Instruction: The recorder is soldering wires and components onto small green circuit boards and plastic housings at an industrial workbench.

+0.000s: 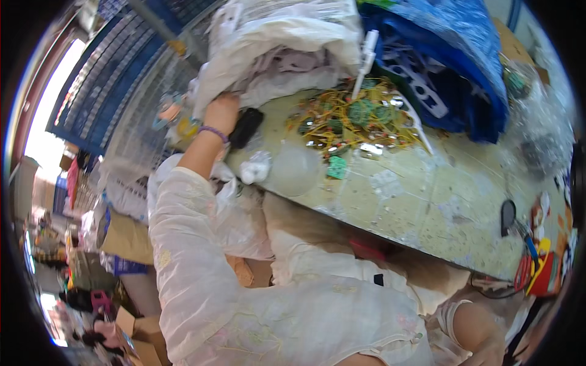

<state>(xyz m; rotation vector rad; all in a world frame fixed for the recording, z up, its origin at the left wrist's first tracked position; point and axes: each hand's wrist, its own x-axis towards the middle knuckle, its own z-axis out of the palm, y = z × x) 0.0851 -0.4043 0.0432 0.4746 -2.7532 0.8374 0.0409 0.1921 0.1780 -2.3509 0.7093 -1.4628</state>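
My left hand (222, 114), with a purple band at the wrist, reaches to the near left edge of a large white woven sack (281, 30). Its fingers are closed at the sack's rim and partly hidden by the fabric. Pale plastic pieces (287, 64) show inside the sack's mouth. Just right of the hand lies a black oblong object (246, 127) on the worktable (427, 195). At the lower right, my right hand (488, 352) is low beside my lap, cut off by the picture's edge, its fingers hidden.
Small green circuit boards with yellow wires (360, 116) lie heaped on the table. Behind stands a blue bag (470, 55) of white plastic parts (427, 94). A clear disc (295, 169) and white lumps (255, 168) lie near the front edge. Pliers-like tools (531, 247) sit at the right.
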